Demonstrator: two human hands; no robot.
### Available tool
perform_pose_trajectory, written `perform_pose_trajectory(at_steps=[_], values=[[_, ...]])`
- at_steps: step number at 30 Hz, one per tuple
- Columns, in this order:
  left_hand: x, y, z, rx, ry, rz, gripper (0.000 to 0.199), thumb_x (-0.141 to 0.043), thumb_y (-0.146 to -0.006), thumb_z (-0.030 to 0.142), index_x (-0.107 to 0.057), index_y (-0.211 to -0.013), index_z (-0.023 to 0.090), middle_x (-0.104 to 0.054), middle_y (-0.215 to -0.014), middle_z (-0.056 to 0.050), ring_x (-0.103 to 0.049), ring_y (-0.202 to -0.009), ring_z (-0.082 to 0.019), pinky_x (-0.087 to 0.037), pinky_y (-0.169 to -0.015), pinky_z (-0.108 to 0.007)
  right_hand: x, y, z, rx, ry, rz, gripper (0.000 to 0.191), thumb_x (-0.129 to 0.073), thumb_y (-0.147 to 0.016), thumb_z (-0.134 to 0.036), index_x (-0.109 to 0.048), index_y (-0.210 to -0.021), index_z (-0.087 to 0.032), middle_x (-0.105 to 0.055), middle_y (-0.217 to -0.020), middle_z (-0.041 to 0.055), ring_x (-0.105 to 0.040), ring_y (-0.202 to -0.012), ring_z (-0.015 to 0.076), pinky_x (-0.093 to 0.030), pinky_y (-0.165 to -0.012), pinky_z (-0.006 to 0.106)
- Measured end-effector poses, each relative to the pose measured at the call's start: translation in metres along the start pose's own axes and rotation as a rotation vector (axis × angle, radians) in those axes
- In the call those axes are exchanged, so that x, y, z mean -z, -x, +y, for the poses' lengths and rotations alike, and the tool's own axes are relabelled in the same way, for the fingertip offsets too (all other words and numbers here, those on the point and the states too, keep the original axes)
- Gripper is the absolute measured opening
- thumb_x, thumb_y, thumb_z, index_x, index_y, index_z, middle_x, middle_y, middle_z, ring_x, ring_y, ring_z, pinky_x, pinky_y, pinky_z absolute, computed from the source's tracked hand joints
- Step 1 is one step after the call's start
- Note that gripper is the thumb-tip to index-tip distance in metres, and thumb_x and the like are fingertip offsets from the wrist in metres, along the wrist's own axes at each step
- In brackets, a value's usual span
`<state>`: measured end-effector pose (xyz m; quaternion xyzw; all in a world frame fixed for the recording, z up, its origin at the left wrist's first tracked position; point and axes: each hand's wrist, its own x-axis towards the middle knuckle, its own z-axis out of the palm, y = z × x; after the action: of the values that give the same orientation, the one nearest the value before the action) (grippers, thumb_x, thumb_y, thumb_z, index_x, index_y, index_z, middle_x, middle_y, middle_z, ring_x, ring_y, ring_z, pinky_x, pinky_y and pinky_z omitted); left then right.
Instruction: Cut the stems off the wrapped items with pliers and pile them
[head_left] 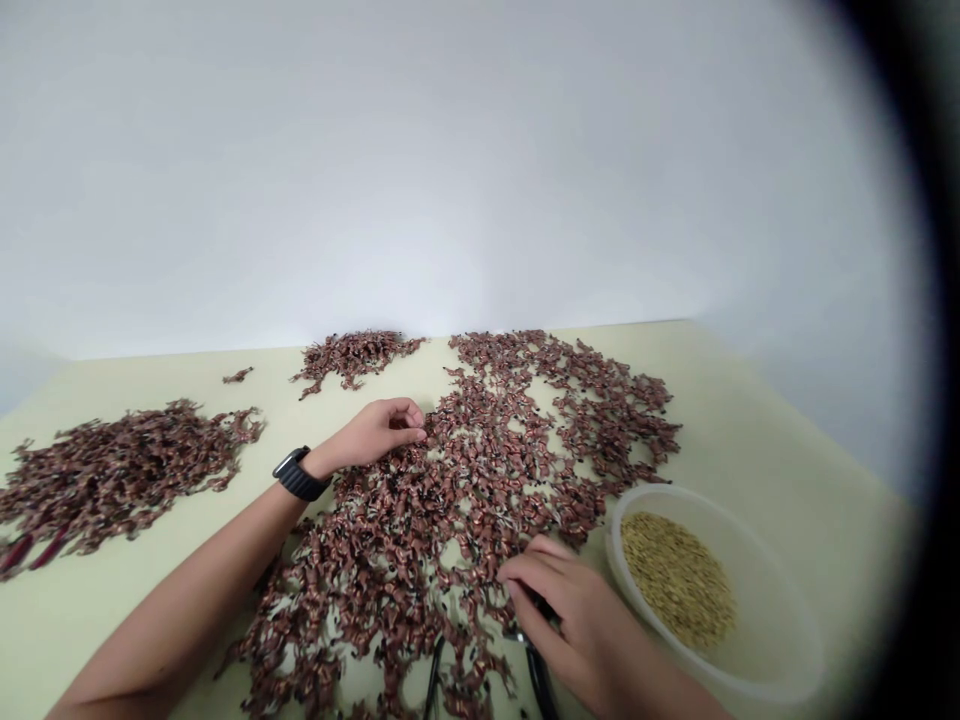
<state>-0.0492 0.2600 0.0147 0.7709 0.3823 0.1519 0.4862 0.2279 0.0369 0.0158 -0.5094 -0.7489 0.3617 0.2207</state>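
Small brown horse-like figurines (480, 480) with dark feet lie in a wide, loose spread across the middle of the table. My left hand (382, 430), with a dark watch (300, 475) on its wrist, rests at the left edge of the spread. Its fingers are curled toward the thumb; anything between them is too small to name. Lower right, my right hand (562, 600) is over the near figurines, thumb and fingertips drawn together. What it pinches, if anything, is hidden. Beside and partly under it lies a black-handled hand tool (540, 682), like pliers or cutters.
An oval whitish translucent tub (780, 640) stands at the right, holding yellowish small pieces (675, 580). Another figurine heap (127, 465) lies left, with dark red handles (49, 548) at its near edge. A smaller heap (356, 355) and one single figurine (238, 375) lie near the wall.
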Motion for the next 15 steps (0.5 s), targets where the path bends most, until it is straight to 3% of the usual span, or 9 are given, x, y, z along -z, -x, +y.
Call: perform_pose_trajectory(at_steps=[7, 15], values=[[0.010, 0.007, 0.012, -0.058, -0.160, -0.145, 0.026, -0.069, -0.092, 0.045, -0.071, -0.107, 0.023, -0.075, -0.103, -0.006, -0.069, -0.090, -0.020, -0.051, -0.081, -0.034, 0.000, 0.000, -0.001, -0.006, 0.009, -0.005, 0.023, -0.044, -0.104, -0.019, -0.066, -0.097, -0.020, -0.061, -0.087, 0.0061, -0.058, -0.090, 0.0216, -0.046, -0.079, 0.035], [0.015, 0.008, 0.011, -0.113, -0.172, -0.103, 0.015, -0.068, -0.092, 0.033, -0.073, -0.101, 0.022, -0.075, -0.099, -0.006, -0.070, -0.091, -0.022, -0.052, -0.085, -0.037, 0.001, 0.000, -0.002, 0.004, 0.000, -0.004, 0.022, -0.045, -0.104, -0.018, -0.065, -0.096, -0.020, -0.061, -0.087, 0.0059, -0.057, -0.090, 0.0217, -0.046, -0.079, 0.036]])
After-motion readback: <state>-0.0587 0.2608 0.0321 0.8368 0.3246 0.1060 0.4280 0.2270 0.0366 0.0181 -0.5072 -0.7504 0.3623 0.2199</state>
